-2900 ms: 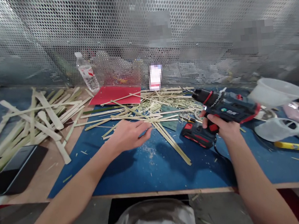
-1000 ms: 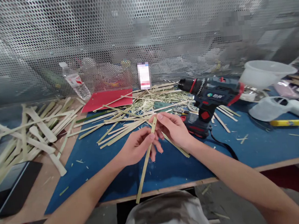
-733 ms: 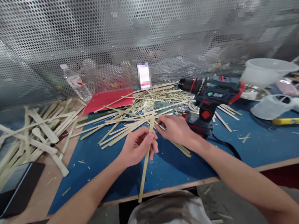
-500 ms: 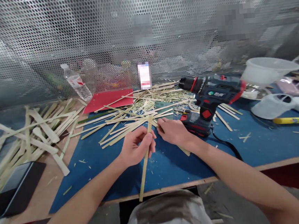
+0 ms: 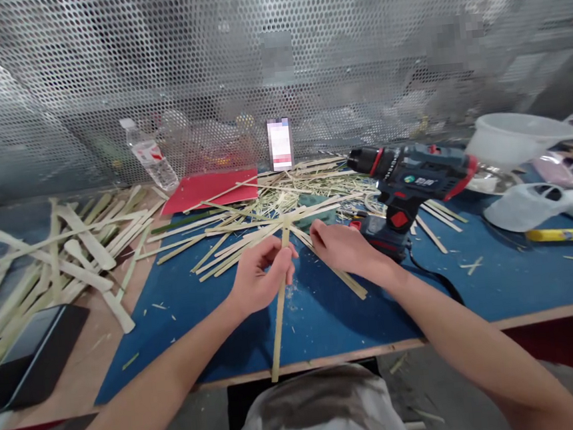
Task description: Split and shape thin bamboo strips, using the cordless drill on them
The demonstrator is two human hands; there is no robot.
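Observation:
Between thumb and fingers, my left hand (image 5: pixel 266 273) pinches a long flat bamboo strip (image 5: pixel 279 333). The strip slants from the middle of the blue mat down past the table's front edge. My right hand (image 5: pixel 344 247) is beside it to the right, its fingers curled and pressed together. Whatever those fingers hold, if anything, is hidden. Near the right hand, flat strips (image 5: pixel 348 282) extend toward the front right. Beyond both hands lies a heap of thin strips and shavings (image 5: pixel 308 183), with longer strips (image 5: pixel 240 256) fanned out left of it.
A cordless drill (image 5: pixel 408 181) stands right of my right hand. Further right are a white bowl (image 5: pixel 515 135) and a yellow marker-like tool (image 5: pixel 562 236). At left lie wider bamboo pieces (image 5: pixel 85 242) and a black box (image 5: pixel 38 357). A bottle (image 5: pixel 154 159) leans against the perforated metal panel (image 5: pixel 192 56).
My right hand has shifted a little to the right, uncovering more of the strips beside it. My left hand keeps its pinch on the bamboo strip. The view has moved slightly.

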